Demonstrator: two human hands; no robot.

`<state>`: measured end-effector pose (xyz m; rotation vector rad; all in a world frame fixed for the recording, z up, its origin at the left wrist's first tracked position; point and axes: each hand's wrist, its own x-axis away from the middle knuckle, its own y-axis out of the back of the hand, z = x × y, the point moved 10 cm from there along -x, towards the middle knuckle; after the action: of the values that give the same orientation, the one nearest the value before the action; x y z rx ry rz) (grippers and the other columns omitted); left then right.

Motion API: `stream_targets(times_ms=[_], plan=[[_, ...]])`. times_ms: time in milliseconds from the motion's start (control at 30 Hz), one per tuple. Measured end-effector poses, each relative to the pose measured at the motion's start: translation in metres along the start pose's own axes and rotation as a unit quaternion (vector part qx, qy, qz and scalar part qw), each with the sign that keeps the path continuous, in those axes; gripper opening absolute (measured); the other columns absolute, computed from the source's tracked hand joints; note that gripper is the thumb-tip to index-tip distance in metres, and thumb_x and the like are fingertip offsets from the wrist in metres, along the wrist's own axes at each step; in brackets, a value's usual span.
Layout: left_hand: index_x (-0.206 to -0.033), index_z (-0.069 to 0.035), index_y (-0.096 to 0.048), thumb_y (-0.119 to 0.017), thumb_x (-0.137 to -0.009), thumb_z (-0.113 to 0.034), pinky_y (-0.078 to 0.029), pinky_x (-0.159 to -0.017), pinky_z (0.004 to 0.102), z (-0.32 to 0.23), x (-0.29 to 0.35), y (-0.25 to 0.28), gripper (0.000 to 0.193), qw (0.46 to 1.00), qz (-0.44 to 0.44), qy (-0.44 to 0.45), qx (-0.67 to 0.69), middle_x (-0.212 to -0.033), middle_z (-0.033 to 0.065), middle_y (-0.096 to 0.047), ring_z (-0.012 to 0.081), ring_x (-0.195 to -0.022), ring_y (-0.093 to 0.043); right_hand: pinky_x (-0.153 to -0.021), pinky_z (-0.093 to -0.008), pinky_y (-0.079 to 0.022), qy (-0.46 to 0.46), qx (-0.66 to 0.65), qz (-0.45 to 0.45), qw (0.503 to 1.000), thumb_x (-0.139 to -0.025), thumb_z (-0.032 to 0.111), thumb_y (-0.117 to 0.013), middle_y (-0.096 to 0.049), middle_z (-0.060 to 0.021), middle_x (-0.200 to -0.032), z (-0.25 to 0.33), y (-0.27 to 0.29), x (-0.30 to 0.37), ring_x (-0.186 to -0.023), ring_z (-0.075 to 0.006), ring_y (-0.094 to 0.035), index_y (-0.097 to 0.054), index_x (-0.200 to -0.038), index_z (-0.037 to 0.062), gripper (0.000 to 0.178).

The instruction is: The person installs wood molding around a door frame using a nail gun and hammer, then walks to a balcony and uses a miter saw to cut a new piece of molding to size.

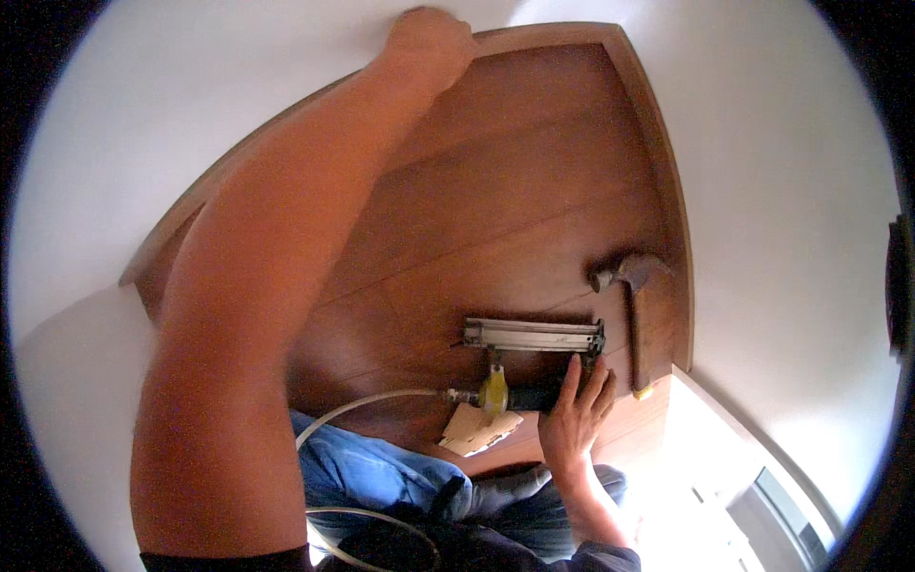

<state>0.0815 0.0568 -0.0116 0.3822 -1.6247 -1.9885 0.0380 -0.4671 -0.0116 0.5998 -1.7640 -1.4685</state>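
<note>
Stretched far forward, my left arm ends in my left hand [429, 40], which is curled closed against the white wall at the top of the wooden skirting board [543, 40]. What its fingers hold, if anything, is hidden. Close to my body, a nail gun [534, 336] lies on its side on the floor, with a silver magazine, a dark body and a yellow part at the air fitting. My right hand [577, 410] rests at its right end, fingers stretched out and touching it. A claw hammer [640, 324] lies to the right of that hand.
A pale air hose [367, 398] runs from the nail gun toward my lap. Torn cardboard [477, 431] lies beside my knees on the brown wood-plank floor [496, 181]. White walls [762, 191] enclose the corner, edged by skirting board. Bright light washes out the lower right.
</note>
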Motion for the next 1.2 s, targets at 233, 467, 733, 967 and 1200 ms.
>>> stream_targets(times_ms=[233, 467, 733, 967, 1200], plan=[[-0.110, -0.008, -0.082, -0.064, -0.097, -0.020, -0.062, -0.092, 0.0491, 0.009, 0.007, -0.012, 0.025, 0.999, 0.011, 0.026, 0.035, -0.108, 0.0171, -0.079, 0.0352, -0.104, -0.077, -0.117, -0.0589, -0.041, 0.142, -0.134, 0.006, 0.981, -0.077, 0.020, -0.089, -0.041, -0.0281, -0.159, 0.002, 0.050, -0.023, -0.143, -0.0504, -0.042, -0.051, -0.151, 0.0079, 0.084], [-0.109, -0.006, -0.082, -0.063, -0.098, -0.025, -0.061, -0.092, 0.0516, 0.000, 0.002, 0.017, 0.030, 0.986, -0.024, 0.014, 0.164, -0.110, 0.0180, -0.079, 0.0379, -0.104, -0.076, -0.118, -0.0465, -0.042, 0.122, -0.634, 0.044, 0.762, -0.096, 0.042, -0.075, -0.048, -0.0173, -0.155, -0.019, 0.069, -0.097, -0.141, -0.0312, -0.050, -0.036, -0.159, 0.0010, 0.084], [-0.110, -0.008, -0.083, -0.065, -0.094, -0.019, -0.060, -0.094, 0.0490, -0.004, -0.016, -0.006, 0.026, 0.977, -0.058, 0.030, 0.204, -0.115, 0.0166, -0.078, 0.0355, -0.107, -0.075, -0.125, -0.0507, -0.030, 0.215, -0.551, -0.082, 0.802, -0.087, 0.049, -0.080, -0.046, -0.0184, -0.159, 0.028, 0.094, -0.250, -0.149, -0.0324, -0.041, -0.041, -0.157, 0.0006, 0.093], [-0.096, -0.006, -0.082, -0.062, -0.094, -0.027, -0.062, -0.085, 0.0550, -0.033, -0.012, -0.011, 0.029, 0.982, -0.091, -0.024, 0.166, -0.099, 0.0215, -0.078, 0.0388, -0.094, -0.078, -0.124, -0.0449, -0.033, 0.285, -0.517, -0.081, 0.803, -0.093, 0.012, -0.077, -0.049, -0.0156, -0.160, 0.069, 0.056, -0.322, -0.146, -0.0290, -0.046, -0.043, -0.156, 0.0017, 0.072], [-0.097, -0.005, -0.082, -0.063, -0.095, -0.030, -0.062, -0.086, 0.0561, -0.009, -0.017, -0.016, 0.031, 0.967, -0.055, 0.038, 0.246, -0.099, 0.0206, -0.078, 0.0393, -0.096, -0.077, -0.120, -0.0431, -0.038, 0.324, -0.512, -0.111, 0.787, -0.093, 0.004, -0.074, -0.060, -0.0113, -0.142, 0.097, 0.075, -0.347, -0.134, -0.0261, -0.055, -0.051, -0.149, 0.0036, 0.061]])
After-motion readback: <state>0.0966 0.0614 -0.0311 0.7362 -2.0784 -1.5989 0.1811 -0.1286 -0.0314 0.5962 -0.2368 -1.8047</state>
